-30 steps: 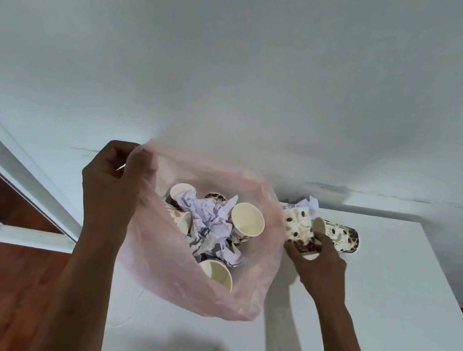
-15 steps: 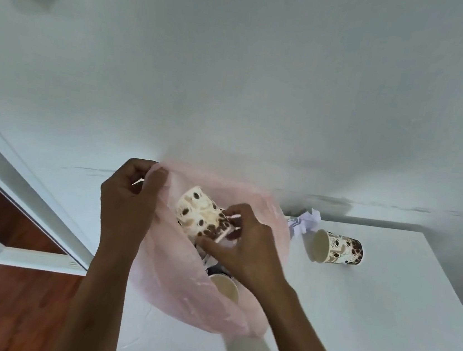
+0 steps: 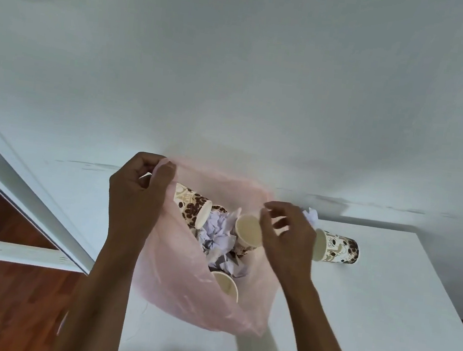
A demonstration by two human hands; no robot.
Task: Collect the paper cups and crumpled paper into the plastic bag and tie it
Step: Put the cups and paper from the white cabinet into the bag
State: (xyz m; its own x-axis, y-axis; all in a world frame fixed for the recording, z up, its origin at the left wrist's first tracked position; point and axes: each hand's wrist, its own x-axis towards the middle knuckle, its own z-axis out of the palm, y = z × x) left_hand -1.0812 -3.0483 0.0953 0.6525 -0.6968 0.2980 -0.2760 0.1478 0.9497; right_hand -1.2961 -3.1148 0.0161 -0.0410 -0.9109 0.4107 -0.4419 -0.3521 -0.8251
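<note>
Left hand [image 3: 137, 193] pinches the rim of the pink plastic bag [image 3: 180, 300], holding it up open over the white table [image 3: 381, 325]; inside lie coffee-bean paper cups [image 3: 191, 208] and crumpled paper [image 3: 218, 236]. Right hand [image 3: 286, 237] hovers at the bag's right edge, fingers spread, gripping nothing. Further right, one cup [image 3: 338, 248] lies sideways on the table, a paper scrap [image 3: 311, 215] just behind it.
</note>
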